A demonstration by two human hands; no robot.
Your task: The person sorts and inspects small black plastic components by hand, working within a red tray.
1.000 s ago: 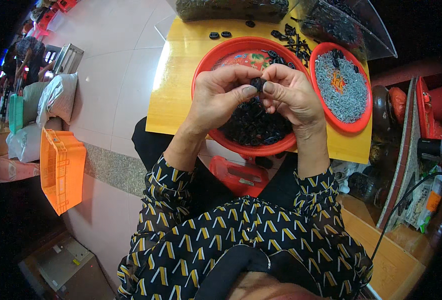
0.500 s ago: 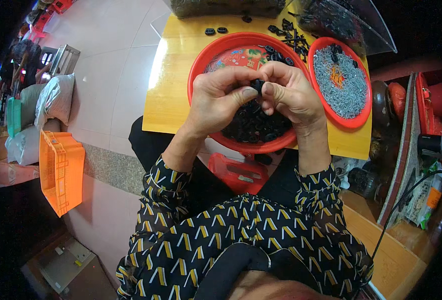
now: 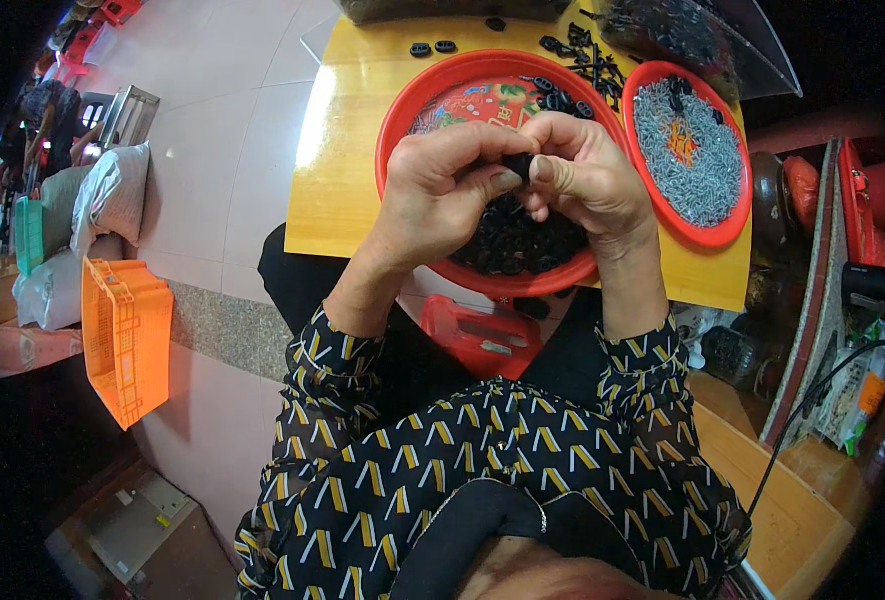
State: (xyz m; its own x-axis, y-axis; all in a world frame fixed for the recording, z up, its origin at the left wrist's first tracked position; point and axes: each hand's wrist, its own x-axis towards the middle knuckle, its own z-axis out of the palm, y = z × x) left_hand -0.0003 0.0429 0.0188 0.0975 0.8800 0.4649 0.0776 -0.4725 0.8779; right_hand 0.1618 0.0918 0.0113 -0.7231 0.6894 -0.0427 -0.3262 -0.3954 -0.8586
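Above a round red tray, my left hand and my right hand meet at their fingertips. Between them is a small black plastic part, pinched by thumb and fingers of both hands and mostly covered by them. Under my hands, the near half of the tray holds a heap of small black parts. More black pieces lie at its far right side. The printed tray bottom shows at the far left of it.
A second red tray on the right holds small silvery metal pieces and a few black ones. Loose black parts lie on the yellow table. Clear bins stand at the back. An orange crate sits on the floor at left.
My hands stay together over the tray with the black part, the fingers shifting only slightly. The table and trays appear a little higher in the view.
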